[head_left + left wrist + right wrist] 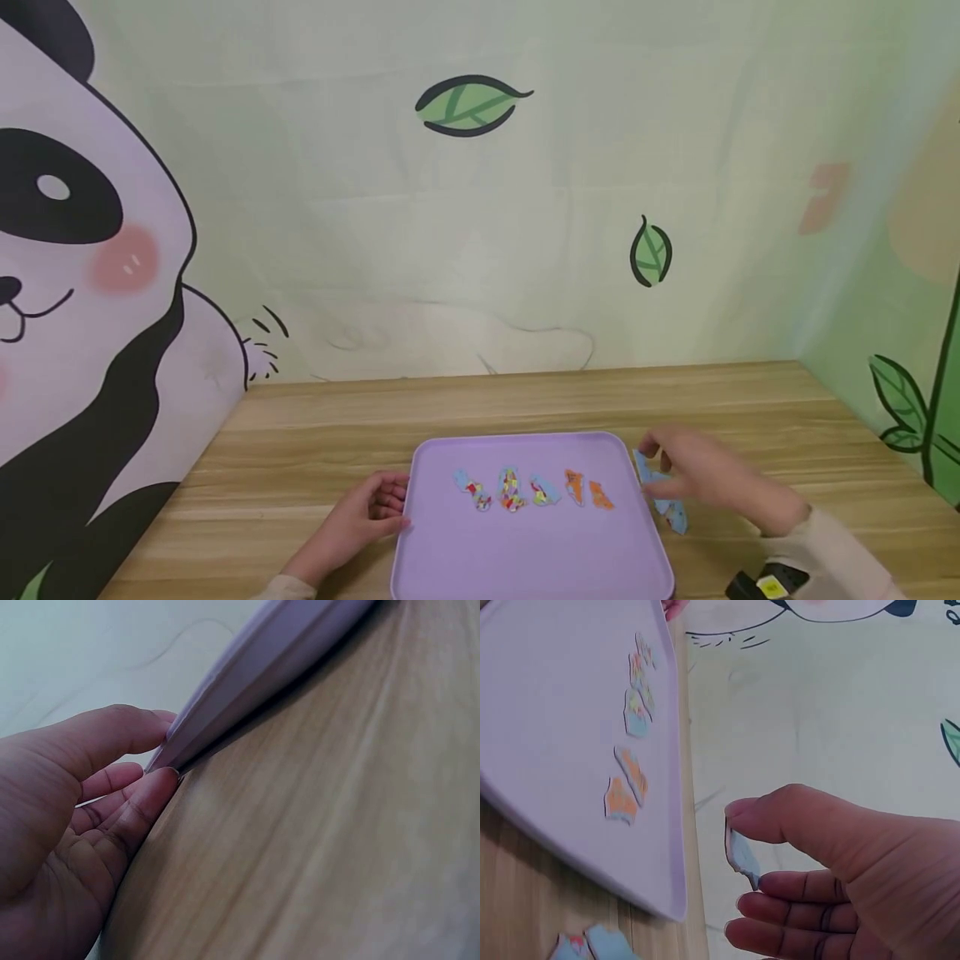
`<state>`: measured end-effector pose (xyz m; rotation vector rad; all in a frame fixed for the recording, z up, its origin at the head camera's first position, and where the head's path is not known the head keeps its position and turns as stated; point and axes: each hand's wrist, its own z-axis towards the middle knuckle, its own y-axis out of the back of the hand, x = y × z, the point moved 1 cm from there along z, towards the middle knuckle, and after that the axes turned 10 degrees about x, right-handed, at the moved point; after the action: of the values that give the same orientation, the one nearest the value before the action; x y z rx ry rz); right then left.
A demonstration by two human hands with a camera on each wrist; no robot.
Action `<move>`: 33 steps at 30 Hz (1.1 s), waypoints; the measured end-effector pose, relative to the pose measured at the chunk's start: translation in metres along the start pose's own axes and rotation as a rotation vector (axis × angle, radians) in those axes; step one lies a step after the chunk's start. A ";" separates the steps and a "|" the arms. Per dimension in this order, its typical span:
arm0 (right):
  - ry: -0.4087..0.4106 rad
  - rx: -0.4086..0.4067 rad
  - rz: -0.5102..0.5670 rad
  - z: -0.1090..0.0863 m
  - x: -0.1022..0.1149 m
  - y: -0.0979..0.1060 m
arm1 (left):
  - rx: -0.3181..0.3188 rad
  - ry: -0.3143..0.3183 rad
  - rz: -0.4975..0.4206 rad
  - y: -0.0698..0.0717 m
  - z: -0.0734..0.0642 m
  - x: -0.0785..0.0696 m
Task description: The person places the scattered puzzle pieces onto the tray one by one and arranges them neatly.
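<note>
A lilac tray (pixel 525 554) lies on the wooden table. At its left side, my left hand (pixel 360 510) pinches the rim between thumb and fingers; the left wrist view shows this grip on the tray wall (pixel 225 697) close up. Just past the tray's right edge is my right hand (pixel 693 467). Its thumb and fingers pinch a small pale blue puzzle piece (pixel 740 851), seen edge-on in the right wrist view. Below that hand, more light blue puzzle pieces (pixel 672 512) lie on the table beside the tray.
Inside the tray, several irregular puzzle pieces form a row: blue ones with red and yellow print (pixel 512 490) at left and middle, orange ones (pixel 600 496) at right. Behind the table (pixel 337 417) stands a wall (pixel 525 250) with a panda and leaves.
</note>
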<state>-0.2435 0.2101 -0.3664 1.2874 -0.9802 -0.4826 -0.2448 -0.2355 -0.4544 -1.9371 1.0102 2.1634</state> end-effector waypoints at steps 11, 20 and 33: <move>0.082 -0.004 0.031 0.011 0.025 -0.006 | -0.005 0.009 0.002 -0.001 -0.001 -0.001; 0.129 -0.025 0.030 0.020 0.044 -0.014 | -0.015 0.011 0.020 -0.002 0.001 -0.003; 0.190 0.001 0.074 0.032 0.064 -0.034 | -0.013 -0.005 0.016 -0.002 0.000 0.000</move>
<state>-0.2283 0.1337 -0.3779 1.2682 -0.8649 -0.2962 -0.2439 -0.2339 -0.4548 -1.9352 1.0175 2.1871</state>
